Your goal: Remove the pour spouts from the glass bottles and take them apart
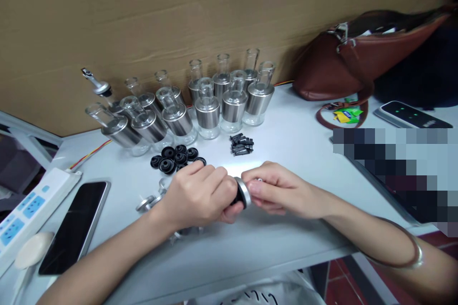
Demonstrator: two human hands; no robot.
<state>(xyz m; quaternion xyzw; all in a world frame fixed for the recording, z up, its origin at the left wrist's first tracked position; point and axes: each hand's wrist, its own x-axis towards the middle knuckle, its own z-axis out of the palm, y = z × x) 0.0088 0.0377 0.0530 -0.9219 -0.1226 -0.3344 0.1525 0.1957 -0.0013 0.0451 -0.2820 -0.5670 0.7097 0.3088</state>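
Note:
My left hand (205, 193) is wrapped round the black part of a stopper with a silver rim (244, 193). On the rim's other side, my right hand (277, 188) pinches a small silver piece, mostly hidden by the fingers. Round black caps (181, 157) lie in a pile just beyond my left hand. Thin black sticks (242, 144) form a small heap beyond both hands. Several glass bottles with steel sleeves (207, 110) stand in rows at the back. Silver-topped parts (145, 203) lie partly hidden behind my left wrist.
A stopper with a silver spout (96, 85) sits on a back-left bottle. At the left are a phone (75, 226), a power strip (30, 209) and a white round object (35, 249). A brown bag (329, 66), green packet (348, 115) and black-topped device (413, 114) are at the right.

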